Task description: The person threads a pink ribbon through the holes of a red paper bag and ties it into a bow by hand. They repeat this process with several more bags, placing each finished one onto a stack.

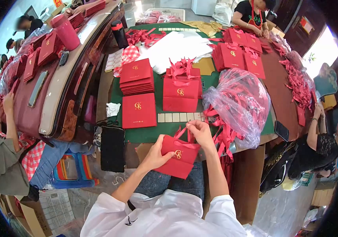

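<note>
A small red paper gift bag (179, 162) with a gold monogram is held over my lap, slightly tilted. My left hand (159, 153) grips its upper left side, thumb across the front. At the bag's top, my right hand (199, 133) pinches the red ribbon handle (183, 133) between thumb and fingers. Just beyond, on the green table, stand red bags (180, 96) with ribbon handles bunched on top. To their left lie a stack of flat red bags (136, 77) and another flat red bag (139, 111). A clear plastic bag of red ribbons (240, 104) bulges at the right.
Mahjong tiles (179, 117) line the near part of the green table (141, 136). A black pouch (112, 149) hangs at the left edge, near a crumpled tissue (113, 109). A phone (282, 131) lies at the right corner. Co-workers (252, 17) sit around, and a black bottle (119, 34) stands far left.
</note>
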### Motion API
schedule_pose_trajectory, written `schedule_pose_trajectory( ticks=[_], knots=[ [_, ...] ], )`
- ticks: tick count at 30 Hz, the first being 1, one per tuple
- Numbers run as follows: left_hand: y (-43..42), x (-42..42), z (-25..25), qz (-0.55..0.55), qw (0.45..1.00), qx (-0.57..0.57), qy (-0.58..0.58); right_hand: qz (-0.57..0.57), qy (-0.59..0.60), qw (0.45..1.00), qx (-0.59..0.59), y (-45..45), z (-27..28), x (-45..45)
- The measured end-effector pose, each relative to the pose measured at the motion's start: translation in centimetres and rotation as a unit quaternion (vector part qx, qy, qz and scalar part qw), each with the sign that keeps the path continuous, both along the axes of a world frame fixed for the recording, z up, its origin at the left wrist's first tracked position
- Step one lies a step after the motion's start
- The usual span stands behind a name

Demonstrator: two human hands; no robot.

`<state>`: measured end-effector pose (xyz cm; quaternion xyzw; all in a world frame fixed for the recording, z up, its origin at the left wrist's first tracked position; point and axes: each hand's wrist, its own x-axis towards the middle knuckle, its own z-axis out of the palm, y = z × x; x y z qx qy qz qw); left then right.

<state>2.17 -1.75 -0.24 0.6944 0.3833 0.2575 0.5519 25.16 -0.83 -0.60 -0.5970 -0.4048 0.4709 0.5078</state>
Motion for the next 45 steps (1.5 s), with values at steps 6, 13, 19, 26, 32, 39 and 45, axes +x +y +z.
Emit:
schedule_pose_trajectory(
  ticks=[6,13,19,26,32,39,45],
  knots=[
    [0.0,0.1,-1.8,0.042,0.986,-0.078,-0.141,0.048,-0.005,0.998,-0.035,-1.7,0.8,0.3],
    [1.2,-0.8,-3.4,0.107,0.965,-0.18,-0.157,0.087,-0.13,0.988,-0.004,-5.3,0.9,1.3],
    [0.2,-0.7,-2.5,0.09,0.964,-0.2,-0.15,0.061,-0.16,0.984,0.04,-4.2,0.0,1.4],
    [-0.4,-0.8,-3.0,0.092,0.98,-0.136,-0.115,0.072,-0.218,0.973,0.033,-3.0,1.0,0.5],
    [-0.9,-0.9,-3.1,0.083,0.991,-0.077,-0.071,0.132,-0.255,0.956,-0.052,-1.3,1.3,-0.7],
    [-1.1,-0.5,-2.6,0.073,0.993,-0.053,-0.081,0.149,-0.002,0.983,-0.104,-0.5,0.9,-0.6],
    [-1.1,-0.4,-2.8,0.068,0.992,-0.064,-0.086,0.129,0.021,0.988,-0.083,-0.5,0.2,-0.5]
  ],
)
